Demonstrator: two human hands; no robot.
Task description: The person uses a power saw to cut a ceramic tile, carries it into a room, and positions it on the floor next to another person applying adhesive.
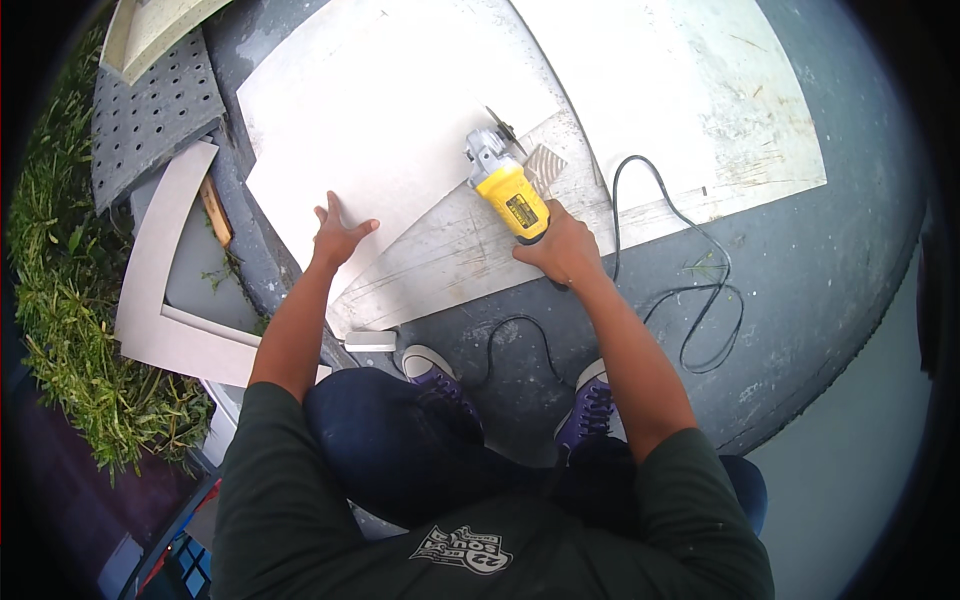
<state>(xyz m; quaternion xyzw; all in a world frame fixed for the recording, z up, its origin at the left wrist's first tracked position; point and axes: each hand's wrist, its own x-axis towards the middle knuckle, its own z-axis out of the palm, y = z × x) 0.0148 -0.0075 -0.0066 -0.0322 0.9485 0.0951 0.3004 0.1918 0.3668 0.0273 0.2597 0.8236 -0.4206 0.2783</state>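
My right hand (565, 248) is wrapped round the rear of a yellow angle grinder (511, 203) with a grey metal head. Its thin disc (508, 128) stands on edge at the far end, over or close to the border of a large white sheet (370, 110); whether it touches I cannot tell. My left hand (341, 236) lies on the near left part of that sheet, fingers spread and holding nothing. Under the sheet shows a scuffed, pale board (470, 250). A small striped piece (545, 168) rests beside the grinder's head.
A black cord (722, 262) loops over the grey floor on the right. Another white sheet (730, 110) lies at the far right. Near my shoes is a small white block (370, 341). Leftward are an L-shaped offcut (148, 300), a perforated grey panel (160, 110) and grass (60, 270).
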